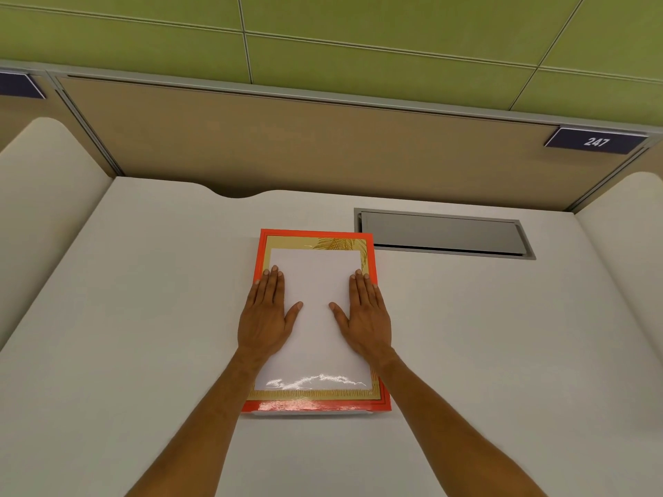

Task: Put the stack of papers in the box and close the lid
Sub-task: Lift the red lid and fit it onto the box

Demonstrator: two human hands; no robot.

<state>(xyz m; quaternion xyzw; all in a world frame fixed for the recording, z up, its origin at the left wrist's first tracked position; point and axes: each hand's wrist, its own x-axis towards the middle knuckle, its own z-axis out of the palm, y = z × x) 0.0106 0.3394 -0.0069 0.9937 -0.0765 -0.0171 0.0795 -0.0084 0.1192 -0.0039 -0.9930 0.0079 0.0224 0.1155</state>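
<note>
The box [315, 403] lies flat near the middle of the desk [143, 317], its far right corner just reaching the near left corner of the grey hatch [441, 233] set into the desk's far right part; the lid [315, 242] is on, red at the rim with a gold band framing a glossy white panel; a thin white strip of the base shows under the lid's near edge; the papers cannot be seen, and whether they lie inside cannot be told from here. The left hand [267, 317] rests palm down on the lid's left side, fingers straight and together, thumb spread inward, grasping nothing; the right hand [366, 319] mirrors it on the right side, flat and released, thumb pointing toward the other thumb; the two are apart, with white panel between them. A sign [595, 141] reading 247 sits on the partition beyond the desk's far right corner.
</note>
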